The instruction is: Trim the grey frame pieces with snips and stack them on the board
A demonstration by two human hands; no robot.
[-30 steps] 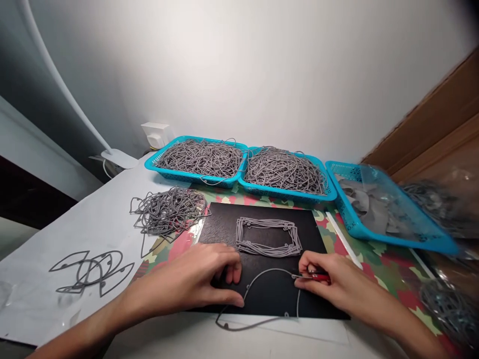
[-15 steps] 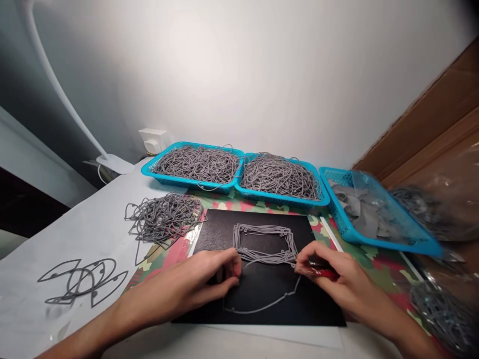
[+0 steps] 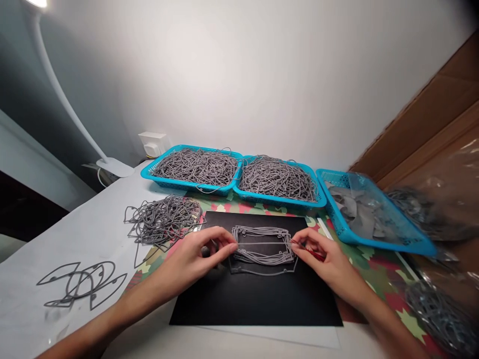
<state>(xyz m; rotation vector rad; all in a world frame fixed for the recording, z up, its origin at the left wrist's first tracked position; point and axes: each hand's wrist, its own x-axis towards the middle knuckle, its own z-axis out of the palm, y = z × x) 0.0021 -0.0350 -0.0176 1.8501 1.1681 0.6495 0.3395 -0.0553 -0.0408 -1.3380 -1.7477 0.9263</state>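
A thin grey rubber gasket (image 3: 262, 273), loop-shaped with small round tabs, is stretched between my hands. My left hand (image 3: 213, 247) pinches its left side with thumb and fingertips. On the other side my right hand (image 3: 316, 249) pinches it too, with a slim red tool (image 3: 317, 256) tucked in the palm; its kind is mostly hidden. The held loop hangs over a rectangular stack of like gaskets (image 3: 262, 231), its near strand sagging in front. Beneath the stack lies a black board (image 3: 258, 304).
Two blue baskets (image 3: 190, 187) (image 3: 280, 202) heaped with grey gaskets stand along the wall. At right, another blue basket (image 3: 346, 234) holds grey scraps. A tangled gasket pile (image 3: 166, 219) and loose gaskets (image 3: 84, 284) lie left. Bagged gaskets (image 3: 441, 314) sit at right.
Both hands have moved up and away from me, over the stack. The gasket has gone from hanging slack near the board's front to being drawn out between them.
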